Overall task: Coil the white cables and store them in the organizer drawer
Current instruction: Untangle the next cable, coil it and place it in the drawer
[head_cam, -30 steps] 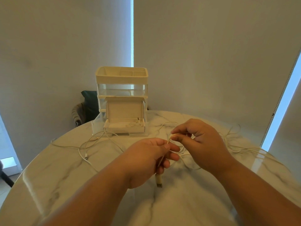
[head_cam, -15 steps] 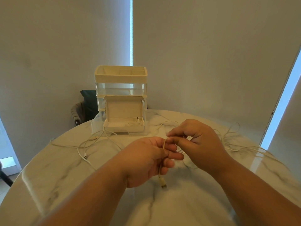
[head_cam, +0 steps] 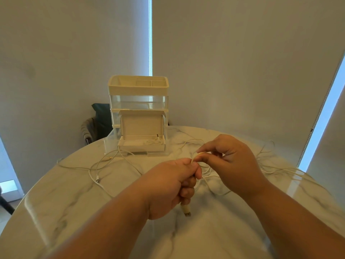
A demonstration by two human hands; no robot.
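Note:
My left hand grips a white cable near its end, and the USB plug hangs out below the fist. My right hand pinches the same cable just above the left fist; the rest of it trails off to the right across the table. A second white cable lies loose at the left. The cream and clear organizer stands at the back, with its bottom drawer pulled out. An open white box with a coiled cable in it sits in the drawer.
Everything rests on a round marble table. A dark chair stands behind the table to the left of the organizer. Blinds cover the windows behind.
My left fist has closed tighter round the cable and the plug hangs lower. My right hand has drawn the cable up and slightly right from the left fist.

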